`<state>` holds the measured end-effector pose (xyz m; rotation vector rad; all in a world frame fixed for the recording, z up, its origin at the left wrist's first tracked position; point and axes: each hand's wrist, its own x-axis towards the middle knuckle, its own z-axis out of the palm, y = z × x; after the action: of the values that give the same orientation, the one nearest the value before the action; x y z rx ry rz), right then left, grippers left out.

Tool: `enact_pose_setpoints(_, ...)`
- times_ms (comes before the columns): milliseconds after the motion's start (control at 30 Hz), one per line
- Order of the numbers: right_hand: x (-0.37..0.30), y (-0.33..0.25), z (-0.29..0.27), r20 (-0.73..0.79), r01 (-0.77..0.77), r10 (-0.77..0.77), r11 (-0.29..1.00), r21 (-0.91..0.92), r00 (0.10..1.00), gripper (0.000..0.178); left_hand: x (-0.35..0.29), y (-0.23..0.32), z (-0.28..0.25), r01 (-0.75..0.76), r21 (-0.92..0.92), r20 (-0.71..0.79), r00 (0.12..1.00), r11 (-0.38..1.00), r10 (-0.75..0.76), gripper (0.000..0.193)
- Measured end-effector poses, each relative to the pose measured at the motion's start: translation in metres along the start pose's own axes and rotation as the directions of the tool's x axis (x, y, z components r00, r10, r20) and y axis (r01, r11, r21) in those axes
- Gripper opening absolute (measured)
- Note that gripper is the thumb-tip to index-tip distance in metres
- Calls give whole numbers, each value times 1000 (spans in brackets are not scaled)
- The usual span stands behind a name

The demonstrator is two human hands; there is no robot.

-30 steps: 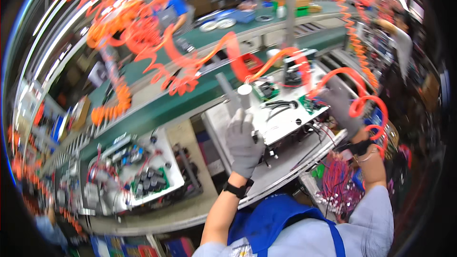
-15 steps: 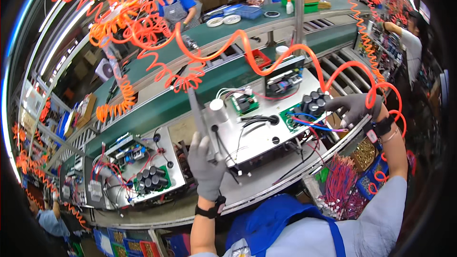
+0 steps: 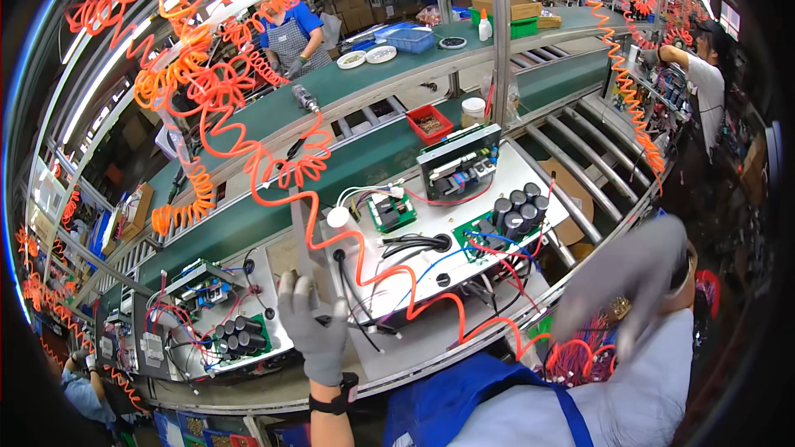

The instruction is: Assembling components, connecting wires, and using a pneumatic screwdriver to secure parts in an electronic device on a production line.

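My left hand [image 3: 313, 333], in a grey glove, is closed around the lower end of a long grey tool [image 3: 300, 240] that stands nearly upright at the left edge of a white panel [image 3: 530, 167]. An orange coiled hose [image 3: 389, 277] runs across that panel. On the panel lie a green board with black capacitors [image 3: 515, 207], an upright board module [image 3: 458, 167], a small green board [image 3: 391, 212] and black cables [image 3: 414, 243]. My right hand [image 3: 633, 277], also gloved, is blurred off the panel's lower right corner, fingers spread downward, with nothing seen in it.
A second panel with capacitors [image 3: 234, 333] lies to the left. Behind runs a green conveyor belt [image 3: 248, 223] with a red bin [image 3: 429, 122] and a white jar [image 3: 474, 108]. Rollers [image 3: 580, 136] lie to the right, red wires [image 3: 580, 356] near my lap. One person [image 3: 290, 29] works opposite, another person [image 3: 704, 83] on the right.
My right hand has left the capacitor board and swung back toward my lower right. My left hand has stayed on the tool, drifting slightly left along the panel's edge.
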<state>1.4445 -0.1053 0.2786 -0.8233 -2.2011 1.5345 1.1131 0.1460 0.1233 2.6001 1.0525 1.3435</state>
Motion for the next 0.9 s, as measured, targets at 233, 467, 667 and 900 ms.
enact_pose_setpoints(233, -86, 112, -98, -926, -190, 303, 946, 263, 225, 35, 34, 32, 14, -78, 221, 8, 997, 972, 78, 67)
enact_pose_setpoints(467, -103, 252, -159, -911, -294, 347, 915, 276, 225, 39, 51, 43, 29, -44, 378, 187, 982, 925, -30, 62)
enact_pose_setpoints(667, -51, 309, -226, -919, -793, 315, 609, 4, 236, 47, 46, 33, 40, 6, 465, 170, 981, 885, -96, 53)
enact_pose_setpoints(900, -10, 340, -257, -813, -946, 544, 323, -23, 205, 35, 46, 22, 42, 63, 388, 112, 987, 920, -115, 54)
